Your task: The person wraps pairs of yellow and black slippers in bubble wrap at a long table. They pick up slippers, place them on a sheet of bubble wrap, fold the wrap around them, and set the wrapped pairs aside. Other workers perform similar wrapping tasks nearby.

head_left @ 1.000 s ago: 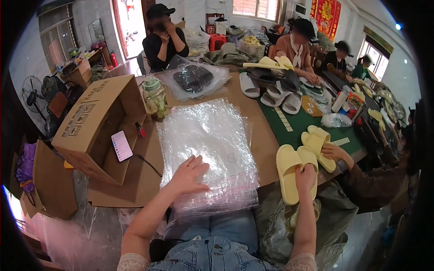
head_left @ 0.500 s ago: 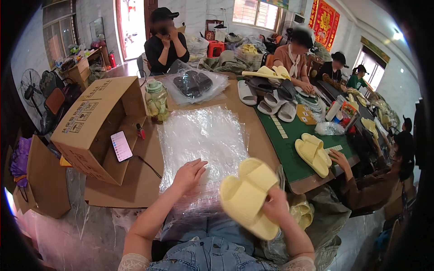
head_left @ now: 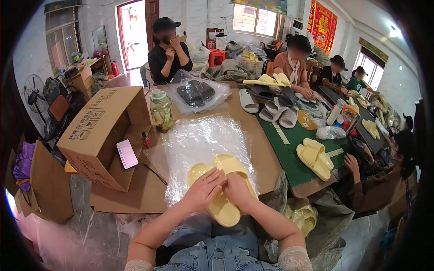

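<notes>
Head camera view, and we find a pair of yellow slippers (head_left: pixel 224 213) at the lower centre of the frame, tilted over the near part of a stack of clear plastic bags (head_left: pixel 199 135). Our right hand (head_left: pixel 238 191) has its grip closed on the pair, fingers tucked in at the strap of the right-hand slipper. Our left hand (head_left: pixel 203 189) lies across the other slipper, fingers straight and meeting the right hand; we cannot tell whether its grip holds anything.

The stack rests on a brown table (head_left: pixel 131 201). Left of it we see a phone (head_left: pixel 127 153) and a small red bottle (head_left: pixel 146 140) beside an open cardboard box (head_left: pixel 105 108). Above the stack stand a glass jar (head_left: pixel 161 112) and, to its right, dark slippers in a clear bag (head_left: pixel 195 93).

Right of centre, a second yellow pair (head_left: pixel 315 159) sits on a green mat (head_left: pixel 289 156), near a co-worker's hand (head_left: pixel 352 166). Grey slippers (head_left: pixel 288 117) are heaped at the mat's far end. At the upper left of centre, a person in black (head_left: pixel 165 67) raises both hands toward the face.
</notes>
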Demonstrator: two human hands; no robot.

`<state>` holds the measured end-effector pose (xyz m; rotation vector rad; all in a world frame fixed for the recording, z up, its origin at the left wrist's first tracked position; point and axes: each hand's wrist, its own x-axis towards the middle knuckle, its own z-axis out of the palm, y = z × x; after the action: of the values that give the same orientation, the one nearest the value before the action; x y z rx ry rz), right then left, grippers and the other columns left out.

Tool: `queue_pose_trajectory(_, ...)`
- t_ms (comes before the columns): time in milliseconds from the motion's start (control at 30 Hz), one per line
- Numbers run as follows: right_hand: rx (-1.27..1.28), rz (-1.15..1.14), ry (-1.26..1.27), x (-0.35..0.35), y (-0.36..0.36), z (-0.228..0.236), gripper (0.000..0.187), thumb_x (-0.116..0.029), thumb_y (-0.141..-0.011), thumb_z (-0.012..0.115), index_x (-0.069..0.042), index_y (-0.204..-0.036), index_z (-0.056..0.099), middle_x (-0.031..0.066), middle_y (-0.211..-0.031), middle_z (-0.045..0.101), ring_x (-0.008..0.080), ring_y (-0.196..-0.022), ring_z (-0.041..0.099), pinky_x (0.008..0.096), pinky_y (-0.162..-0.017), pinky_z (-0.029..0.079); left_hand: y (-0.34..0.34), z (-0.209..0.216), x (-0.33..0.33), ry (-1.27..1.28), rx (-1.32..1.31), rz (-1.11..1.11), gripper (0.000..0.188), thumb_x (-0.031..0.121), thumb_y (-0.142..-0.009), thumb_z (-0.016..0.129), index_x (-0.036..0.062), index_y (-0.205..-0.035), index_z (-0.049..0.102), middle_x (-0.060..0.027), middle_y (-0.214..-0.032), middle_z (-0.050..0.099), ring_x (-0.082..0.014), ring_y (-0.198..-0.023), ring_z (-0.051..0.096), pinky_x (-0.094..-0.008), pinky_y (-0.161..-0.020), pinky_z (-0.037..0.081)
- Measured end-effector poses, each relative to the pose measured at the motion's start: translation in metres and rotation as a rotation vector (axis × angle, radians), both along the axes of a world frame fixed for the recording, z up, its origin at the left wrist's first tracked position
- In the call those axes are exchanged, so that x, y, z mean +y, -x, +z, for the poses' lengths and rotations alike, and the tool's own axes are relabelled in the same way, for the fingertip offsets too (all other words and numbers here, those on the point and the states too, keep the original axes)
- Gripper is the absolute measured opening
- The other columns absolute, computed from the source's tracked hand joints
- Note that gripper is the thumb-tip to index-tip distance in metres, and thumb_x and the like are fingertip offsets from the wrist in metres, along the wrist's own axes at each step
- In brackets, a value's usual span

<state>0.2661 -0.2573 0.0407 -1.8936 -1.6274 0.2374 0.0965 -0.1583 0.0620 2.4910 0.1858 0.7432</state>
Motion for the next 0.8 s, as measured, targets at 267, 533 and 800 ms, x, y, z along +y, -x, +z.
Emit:
queue_pose_trajectory(267,0.198,0.317,-0.286,0.011,0.021,-0.016,0.015,-0.009,-0.084,0.07,0.0,-0.096,0.071,0.0171,-0.091,0.072,0.0361,-0.096,0.067,0.0438,-0.079,0.054,0.019,0.014,-0.003,0.135,0.068,-0.162,0.04,0.017,-0.104,0.046,0.006,-0.141,0.056,-0.0184,-0.15,0.05,-0.0376,-0.143,0.042,-0.045,-0.119,0.033)
queue_pose_trajectory(533,0.391,-0.18,0.178,0.057,-0.012,-0.026,0.03,-0.03,-0.1,0.054,-0.003,-0.109,0.063,0.0186,-0.112,0.065,0.0363,-0.104,0.065,0.0476,-0.084,0.053,0.015,0.024,-0.026,0.195,0.002,-0.466,0.041,0.021,-0.106,0.044,0.0046,-0.142,0.056,-0.0118,-0.152,0.051,-0.0361,-0.144,0.041,-0.0459,-0.119,0.034)
queue_pose_trajectory(800,-0.06,-0.333,0.089,0.075,-0.025,-0.043,0.035,-0.035,-0.099,0.053,0.0,-0.101,0.061,0.0237,-0.102,0.061,0.0426,-0.098,0.062,0.0535,-0.083,0.052,0.025,-0.001,0.017,0.175,0.004,-0.328,0.05,0.029,-0.099,0.057,0.0109,-0.146,0.054,-0.013,-0.157,0.044,-0.0351,-0.147,0.038,-0.044,-0.121,0.032)
